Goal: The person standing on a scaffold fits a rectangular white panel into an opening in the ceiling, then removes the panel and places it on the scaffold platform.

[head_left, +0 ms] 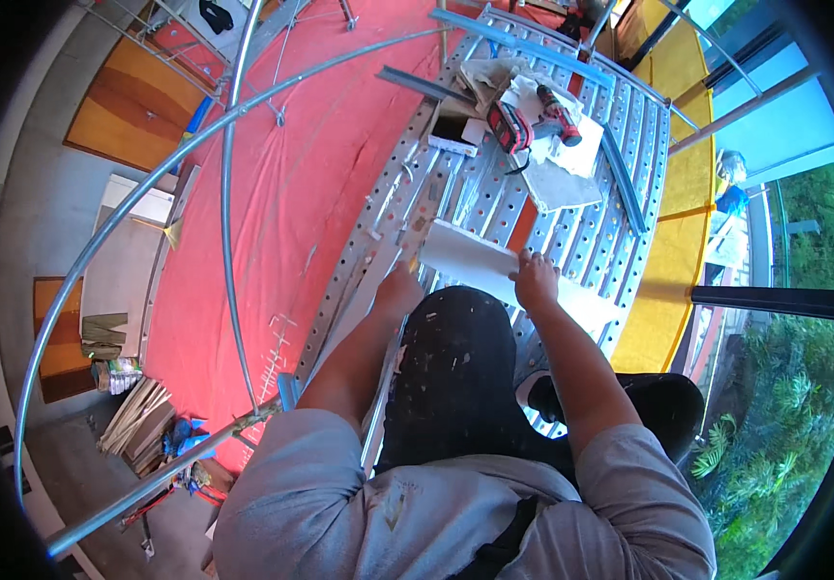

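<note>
The right hand (537, 280) gripped the far edge of a white board (466, 249) over the metal floor (581, 242), and the left hand (398, 293) curled near its left end, around what I couldn't tell.

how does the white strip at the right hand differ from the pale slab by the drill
The white strip is long and narrow; the pale slab is shorter and broader. The right hand touches the white strip; no hand touches the pale slab. Both are flat and light in colour.
</note>
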{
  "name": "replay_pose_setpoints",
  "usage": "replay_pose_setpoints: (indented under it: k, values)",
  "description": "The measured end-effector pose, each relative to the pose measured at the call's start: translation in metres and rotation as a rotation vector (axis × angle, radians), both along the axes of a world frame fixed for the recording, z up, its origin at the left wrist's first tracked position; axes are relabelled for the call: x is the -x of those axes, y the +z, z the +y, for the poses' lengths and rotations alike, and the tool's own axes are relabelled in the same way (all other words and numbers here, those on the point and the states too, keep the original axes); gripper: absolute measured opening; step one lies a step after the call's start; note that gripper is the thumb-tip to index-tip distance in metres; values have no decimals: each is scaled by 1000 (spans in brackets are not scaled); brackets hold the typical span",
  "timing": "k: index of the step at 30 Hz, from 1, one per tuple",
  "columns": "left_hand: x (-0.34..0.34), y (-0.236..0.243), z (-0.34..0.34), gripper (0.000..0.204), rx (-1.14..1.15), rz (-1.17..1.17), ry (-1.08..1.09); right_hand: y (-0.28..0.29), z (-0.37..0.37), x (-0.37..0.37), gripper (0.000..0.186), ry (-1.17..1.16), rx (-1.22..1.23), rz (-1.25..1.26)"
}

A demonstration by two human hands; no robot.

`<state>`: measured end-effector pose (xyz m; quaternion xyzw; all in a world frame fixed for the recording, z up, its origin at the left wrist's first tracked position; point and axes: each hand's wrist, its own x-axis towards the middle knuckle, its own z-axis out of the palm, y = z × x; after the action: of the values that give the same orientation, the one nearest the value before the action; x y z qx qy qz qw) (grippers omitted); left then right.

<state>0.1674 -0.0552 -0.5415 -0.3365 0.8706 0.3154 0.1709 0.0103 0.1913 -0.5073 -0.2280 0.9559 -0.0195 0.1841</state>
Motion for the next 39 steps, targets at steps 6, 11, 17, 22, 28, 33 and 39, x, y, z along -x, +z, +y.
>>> replay_pose_setpoints:
  k: [6,11,17,22,28,33,39]
  values:
    - [33,33,16,65,35,166,54,5,3,2,41,-10,-2,-4]
    - [25,20,22,61,95,166,86,7,-1,1,43,-26,22,-13]
    - [-22,-6,15,49,-48,-68,105,6,-5,-1,43,-4,3,-5]
    - [20,16,15,47,17,40,119,5,8,6,44,-8,14,18]
    - [17,4,16,55,10,112,97,6,2,-2,42,-23,28,-34]
    - [0,11,10,61,11,-53,12,8,4,0,41,14,-4,-15]
    - [27,27,25,50,-1,70,112,0,6,4,44,0,15,-8]
